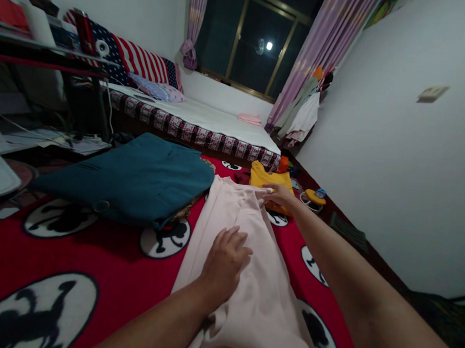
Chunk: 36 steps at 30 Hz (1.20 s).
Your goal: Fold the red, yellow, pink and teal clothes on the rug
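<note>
A pale pink garment [244, 295], which looks like a pair of trousers, lies lengthwise in front of me with some wrinkles near my body. My left hand [227, 260] rests palm down on its middle, fingers stretched out. At the far right corner of the garment, my right hand [277, 194] pinches the edge of the cloth. Just beyond that hand is a folded yellow garment [258, 174]. To the left lies a folded dark teal garment [138, 176], with patterned brown cloth partly showing under its right side.
A red blanket [130, 294] with black-and-white round prints spreads beneath the clothes. Behind stands a bed [216, 115] by the window. A cluttered desk [46, 52] is at left; a white wall [413, 180] bounds the right. Small items, including a yellow round object [313, 197], lie along the right edge.
</note>
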Tool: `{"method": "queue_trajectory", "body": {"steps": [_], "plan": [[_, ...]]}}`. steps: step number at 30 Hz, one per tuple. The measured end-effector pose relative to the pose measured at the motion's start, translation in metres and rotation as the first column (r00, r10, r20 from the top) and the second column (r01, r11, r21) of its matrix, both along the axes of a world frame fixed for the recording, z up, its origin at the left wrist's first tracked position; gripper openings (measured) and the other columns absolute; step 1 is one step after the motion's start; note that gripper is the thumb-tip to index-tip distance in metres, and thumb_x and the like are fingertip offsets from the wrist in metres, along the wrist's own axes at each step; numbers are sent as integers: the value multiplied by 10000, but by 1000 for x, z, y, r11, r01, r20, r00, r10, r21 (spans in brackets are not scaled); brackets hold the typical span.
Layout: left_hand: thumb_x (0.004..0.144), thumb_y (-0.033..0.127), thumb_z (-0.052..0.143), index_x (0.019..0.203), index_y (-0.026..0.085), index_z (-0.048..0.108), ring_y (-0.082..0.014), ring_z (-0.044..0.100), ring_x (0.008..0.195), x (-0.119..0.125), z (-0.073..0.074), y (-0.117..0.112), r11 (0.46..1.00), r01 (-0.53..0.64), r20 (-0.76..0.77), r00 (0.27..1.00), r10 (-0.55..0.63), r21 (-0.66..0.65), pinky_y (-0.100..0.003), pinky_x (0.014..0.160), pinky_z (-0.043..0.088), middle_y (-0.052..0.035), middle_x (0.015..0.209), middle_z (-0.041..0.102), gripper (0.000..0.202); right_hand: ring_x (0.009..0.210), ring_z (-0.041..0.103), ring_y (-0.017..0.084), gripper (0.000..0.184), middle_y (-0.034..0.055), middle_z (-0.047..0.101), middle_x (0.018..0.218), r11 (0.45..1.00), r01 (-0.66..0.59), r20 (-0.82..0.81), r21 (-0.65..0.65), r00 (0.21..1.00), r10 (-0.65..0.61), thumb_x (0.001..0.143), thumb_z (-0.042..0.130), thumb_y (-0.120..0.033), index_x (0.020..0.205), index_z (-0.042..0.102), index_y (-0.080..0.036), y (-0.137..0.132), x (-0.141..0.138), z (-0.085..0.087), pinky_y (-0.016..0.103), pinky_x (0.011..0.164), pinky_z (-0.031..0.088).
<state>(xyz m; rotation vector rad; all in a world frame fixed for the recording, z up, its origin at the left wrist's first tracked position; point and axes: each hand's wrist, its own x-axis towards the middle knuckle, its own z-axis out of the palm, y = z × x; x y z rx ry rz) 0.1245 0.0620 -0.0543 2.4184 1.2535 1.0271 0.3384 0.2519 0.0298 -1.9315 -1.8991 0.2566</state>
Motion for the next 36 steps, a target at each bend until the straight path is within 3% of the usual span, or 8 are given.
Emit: {"method": "queue_trajectory", "body": {"steps": [4, 11, 15, 17, 19, 23, 30, 36], "plan": [[802, 66, 538, 863, 240, 705, -251, 425, 1271, -1, -2, 1, 999, 42, -61, 997, -44, -23, -494, 1106, 265, -16, 1323, 553, 249, 711, 625, 193, 202, 65, 689, 734, 990, 55, 87, 128, 994, -66, 715, 630, -217, 872, 729, -136, 6, -8, -11, 238, 605, 414], [883, 171, 498, 929, 274, 698, -239, 428, 1283, -2, -6, 2, 996, 50, -40, 998, -53, -71, -474, 1089, 312, 14, 1296, 583, 229, 927, 608, 248, 276, 133, 665, 997, 956, 151, 181, 250, 963, -199, 802, 568, -215, 1048, 683, -167, 0, -25, -21, 296, 755, 440], [878, 163, 491, 990, 258, 686, -236, 389, 1319, -2, -6, 4, 997, 57, -45, 997, -60, -52, -450, 1113, 292, -2, 1351, 542, 244, 1108, 523, 277, 421, 151, 557, 1213, 871, -67, 229, 487, 972, -54, 859, 511, -216, 1277, 535, -170, -32, -37, -30, 378, 927, 416], [866, 128, 474, 1110, 241, 647, -229, 376, 1334, -2, -7, 6, 998, 49, -43, 998, -50, -44, -442, 1127, 277, -21, 1390, 506, 320, 1168, 500, 259, 404, 128, 543, 1270, 862, -304, 296, 405, 936, 192, 904, 455, -238, 1299, 511, -176, -46, -38, -42, 379, 991, 392], [858, 101, 455, 1208, 215, 600, -221, 382, 1334, -2, -9, 10, 998, 29, -32, 999, -31, -51, -433, 1132, 276, -50, 1422, 471, 395, 1223, 480, 235, 387, 108, 534, 1321, 863, -468, 327, 188, 859, 394, 937, 392, -245, 1298, 513, -174, -57, -36, -55, 375, 1034, 366], [874, 122, 446, 1185, 195, 630, -221, 444, 1292, -5, -10, 16, 996, 6, 17, 1000, -5, -92, -423, 1115, 312, -88, 1410, 480, 369, 1211, 510, 231, 338, 132, 566, 1302, 883, -470, 293, -23, 841, 455, 931, 411, -235, 1205, 587, -146, -78, -33, -63, 370, 1016, 385], [825, 151, 538, 1055, 171, 696, -216, 540, 1185, -10, -9, 24, 984, 74, 273, 962, -28, -160, -352, 1031, 426, -102, 1292, 563, 280, 992, 630, 182, 247, 72, 685, 1049, 808, -497, -35, 317, 845, 534, 844, 512, -145, 1042, 650, -197, -195, -22, -27, 318, 899, 472], [778, 116, 565, 955, 184, 717, -192, 571, 1125, -24, -4, 14, 973, 91, 411, 912, 5, -214, -316, 965, 469, -76, 1227, 582, 243, 961, 648, 176, 215, 66, 686, 1028, 817, -522, -188, 243, 801, 568, 845, 516, -145, 949, 686, -225, -296, 9, -24, 300, 831, 511]]}}
